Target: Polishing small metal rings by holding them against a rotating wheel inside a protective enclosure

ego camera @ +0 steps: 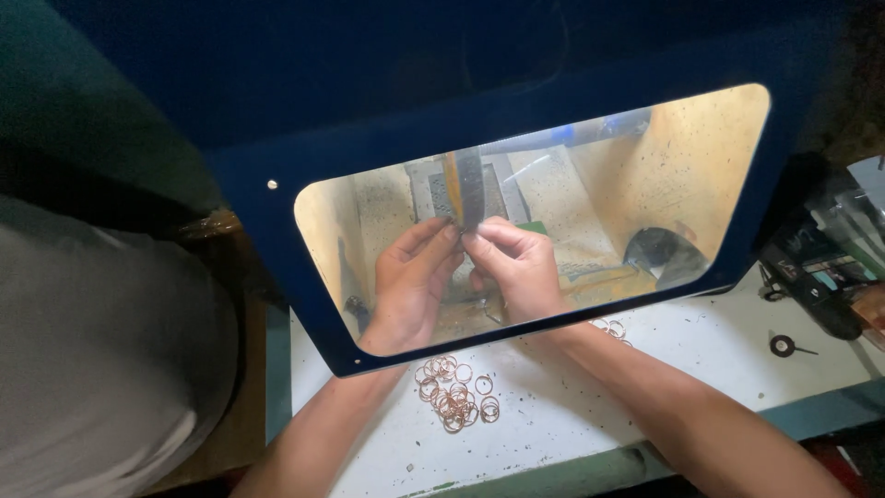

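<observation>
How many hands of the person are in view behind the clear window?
2. The left hand and the right hand meet behind the window, fingertips together at a dark upright strip. None seems hidden.

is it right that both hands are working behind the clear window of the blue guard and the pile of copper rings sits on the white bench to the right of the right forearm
Not quite. The head view shows the copper rings lying between the two forearms, not to the right of the right one. The rest holds: left hand and right hand work behind the window of the blue guard, above the white bench.

Both hands (461,272) fingertips together, pinching
</observation>
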